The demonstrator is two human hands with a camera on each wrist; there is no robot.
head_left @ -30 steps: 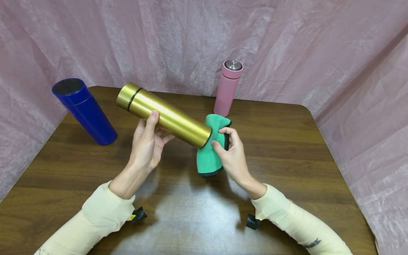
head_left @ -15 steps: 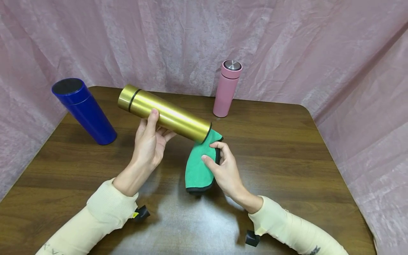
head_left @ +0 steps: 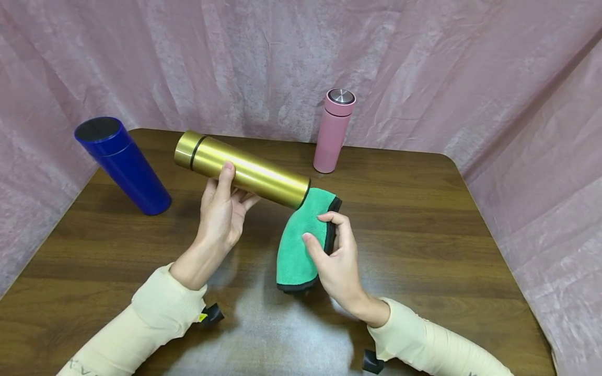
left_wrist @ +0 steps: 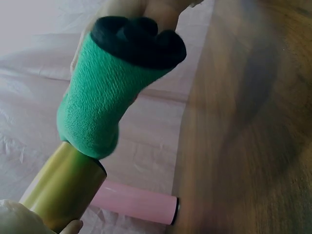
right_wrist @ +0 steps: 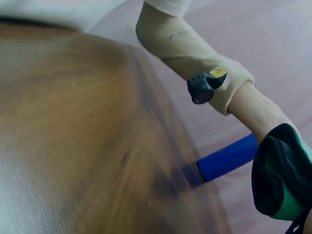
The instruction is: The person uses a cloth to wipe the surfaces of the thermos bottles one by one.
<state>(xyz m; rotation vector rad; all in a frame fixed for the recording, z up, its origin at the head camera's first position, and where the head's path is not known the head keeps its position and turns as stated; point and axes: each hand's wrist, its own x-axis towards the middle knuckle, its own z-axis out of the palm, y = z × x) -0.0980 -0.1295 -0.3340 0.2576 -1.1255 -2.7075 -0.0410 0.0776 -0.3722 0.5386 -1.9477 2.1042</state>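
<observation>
A gold thermos bottle (head_left: 254, 172) is held in the air by my left hand (head_left: 221, 214), thumb on its near side and fingers beneath. Its capped end points up and left; its base tilts down to the right. My right hand (head_left: 340, 261) pinches a green cloth (head_left: 298, 248) with black edging, thumb in front and some fingers hidden behind it. The top of the cloth lies at the bottle's base. In the left wrist view the cloth (left_wrist: 97, 97) overlaps the base end of the gold bottle (left_wrist: 66, 185).
A blue thermos bottle (head_left: 124, 167) stands upright at the left of the wooden table (head_left: 414, 219). Toward the back edge stands a pink thermos bottle (head_left: 333, 136) with a steel lid top. A pink curtain (head_left: 263, 68) hangs behind the table.
The right hand and cloth have come down and nearer, the cloth sliding off the bottle's base, then shifted slightly right. The gold bottle has tilted a little closer to level.
</observation>
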